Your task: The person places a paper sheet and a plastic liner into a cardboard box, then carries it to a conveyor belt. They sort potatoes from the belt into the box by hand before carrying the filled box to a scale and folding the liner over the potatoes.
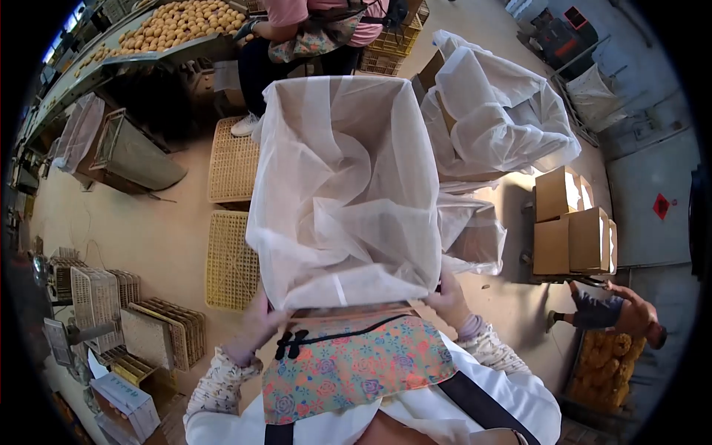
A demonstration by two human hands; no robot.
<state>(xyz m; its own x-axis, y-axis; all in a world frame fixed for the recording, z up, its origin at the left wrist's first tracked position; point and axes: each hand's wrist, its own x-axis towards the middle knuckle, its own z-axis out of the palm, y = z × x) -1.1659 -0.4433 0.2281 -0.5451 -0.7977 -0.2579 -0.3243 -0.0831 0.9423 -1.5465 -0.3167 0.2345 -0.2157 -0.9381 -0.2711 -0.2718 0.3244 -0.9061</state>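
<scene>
In front of my body is a box lined with a thin white plastic liner (348, 174), its open top facing up. The liner hangs in loose folds over the rim and covers the inside walls. My left hand (263, 322) grips the near left corner, and my right hand (449, 302) has hold of the near right corner. Both sets of fingers are partly hidden by the liner. The near edge of the box sits close against my flowered apron (356, 363).
More lined boxes (497, 111) stand at the right. Yellow plastic crates (231, 256) lie on the floor at left. Ahead, a seated person in pink (319, 22) is beside a conveyor of round yellow-brown produce (182, 26). At right, a person (619, 308) pushes cardboard boxes (567, 237).
</scene>
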